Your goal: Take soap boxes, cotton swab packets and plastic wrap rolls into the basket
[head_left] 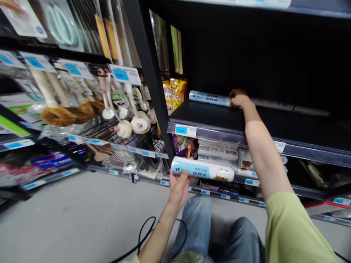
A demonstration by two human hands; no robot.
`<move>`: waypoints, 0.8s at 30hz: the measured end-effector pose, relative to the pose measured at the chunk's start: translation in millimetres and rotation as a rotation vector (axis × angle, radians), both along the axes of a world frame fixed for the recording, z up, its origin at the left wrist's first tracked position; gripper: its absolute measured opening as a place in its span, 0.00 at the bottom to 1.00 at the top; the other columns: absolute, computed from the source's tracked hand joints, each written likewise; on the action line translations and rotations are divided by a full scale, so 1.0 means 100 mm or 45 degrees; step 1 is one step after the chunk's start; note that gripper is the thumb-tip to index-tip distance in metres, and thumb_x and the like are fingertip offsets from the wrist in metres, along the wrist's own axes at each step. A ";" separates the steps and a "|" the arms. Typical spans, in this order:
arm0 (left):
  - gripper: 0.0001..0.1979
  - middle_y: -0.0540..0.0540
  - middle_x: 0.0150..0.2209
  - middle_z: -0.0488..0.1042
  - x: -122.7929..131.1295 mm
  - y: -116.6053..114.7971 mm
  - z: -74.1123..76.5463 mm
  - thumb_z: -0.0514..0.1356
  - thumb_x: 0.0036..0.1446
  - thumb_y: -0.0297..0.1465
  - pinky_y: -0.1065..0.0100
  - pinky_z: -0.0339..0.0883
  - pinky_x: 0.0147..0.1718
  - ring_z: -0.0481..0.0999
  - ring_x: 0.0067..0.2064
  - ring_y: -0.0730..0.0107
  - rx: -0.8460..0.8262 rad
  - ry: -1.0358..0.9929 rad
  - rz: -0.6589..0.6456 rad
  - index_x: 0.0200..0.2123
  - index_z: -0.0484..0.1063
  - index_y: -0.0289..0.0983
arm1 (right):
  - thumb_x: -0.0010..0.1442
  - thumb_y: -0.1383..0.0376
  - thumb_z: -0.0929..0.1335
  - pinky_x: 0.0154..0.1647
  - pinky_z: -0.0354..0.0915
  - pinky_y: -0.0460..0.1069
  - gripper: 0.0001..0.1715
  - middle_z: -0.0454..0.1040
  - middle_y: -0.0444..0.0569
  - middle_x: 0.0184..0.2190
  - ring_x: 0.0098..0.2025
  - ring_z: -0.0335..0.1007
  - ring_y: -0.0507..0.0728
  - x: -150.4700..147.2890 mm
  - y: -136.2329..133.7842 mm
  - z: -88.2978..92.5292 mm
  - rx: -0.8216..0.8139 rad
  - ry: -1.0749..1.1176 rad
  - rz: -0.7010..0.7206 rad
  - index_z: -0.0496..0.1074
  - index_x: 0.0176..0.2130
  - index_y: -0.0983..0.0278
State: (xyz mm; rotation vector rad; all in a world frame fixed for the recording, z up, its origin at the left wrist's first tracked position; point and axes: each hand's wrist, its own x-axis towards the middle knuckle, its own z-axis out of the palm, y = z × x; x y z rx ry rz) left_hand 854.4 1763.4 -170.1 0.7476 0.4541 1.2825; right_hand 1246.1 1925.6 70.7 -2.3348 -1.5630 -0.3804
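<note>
My left hand (178, 188) is closed around the lower left part of a blue-and-white printed roll (210, 171), held level in front of the shelf edge. Farther back, my right hand (239, 98) reaches onto the black shelf (203, 111), its fingers curled at the right end of a second blue-and-white roll (210, 98). That roll lies lengthwise along the shelf near the back. To the right of my hand, a long pale roll (290, 106) lies in shadow. What is inside the wrapped rolls does not show.
Below are more wrapped rolls (219, 151) on a lower shelf. A black upright post (150, 69) divides this bay from hanging brushes (59, 116) and white ladles (139, 122) at left. A yellow packet (174, 93) stands behind the post. A black cable (139, 239) loops near my left forearm.
</note>
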 end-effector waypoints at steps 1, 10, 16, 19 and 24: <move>0.35 0.40 0.51 0.83 0.02 0.00 0.03 0.78 0.49 0.45 0.55 0.82 0.48 0.85 0.48 0.56 0.000 -0.005 0.021 0.58 0.73 0.44 | 0.59 0.69 0.73 0.59 0.74 0.55 0.23 0.80 0.54 0.52 0.54 0.77 0.62 0.03 0.03 0.00 0.003 0.001 0.018 0.81 0.54 0.62; 0.29 0.46 0.48 0.84 0.07 0.04 0.12 0.78 0.50 0.43 0.61 0.83 0.46 0.84 0.43 0.65 -0.078 -0.098 0.084 0.52 0.75 0.42 | 0.66 0.68 0.71 0.60 0.73 0.56 0.20 0.79 0.58 0.53 0.53 0.78 0.60 0.04 0.02 0.00 0.021 -0.009 0.048 0.80 0.56 0.70; 0.26 0.47 0.45 0.85 0.10 0.05 0.08 0.79 0.49 0.41 0.64 0.84 0.42 0.85 0.41 0.66 -0.122 -0.140 0.031 0.48 0.77 0.41 | 0.59 0.75 0.71 0.58 0.74 0.53 0.25 0.81 0.53 0.51 0.52 0.79 0.60 -0.13 -0.11 0.03 0.046 0.047 -0.027 0.80 0.55 0.61; 0.27 0.48 0.43 0.85 0.09 0.06 0.06 0.80 0.46 0.40 0.65 0.84 0.41 0.85 0.40 0.66 -0.139 -0.146 0.032 0.48 0.78 0.42 | 0.59 0.76 0.70 0.62 0.71 0.52 0.29 0.79 0.53 0.55 0.57 0.77 0.60 -0.19 -0.17 0.04 0.045 0.042 -0.034 0.78 0.58 0.61; 0.30 0.49 0.42 0.86 0.03 0.06 0.09 0.82 0.41 0.39 0.64 0.84 0.41 0.85 0.40 0.64 -0.143 -0.106 0.064 0.47 0.79 0.42 | 0.67 0.70 0.65 0.67 0.66 0.55 0.29 0.74 0.55 0.62 0.65 0.70 0.62 -0.33 -0.23 0.06 0.057 0.086 -0.107 0.72 0.65 0.60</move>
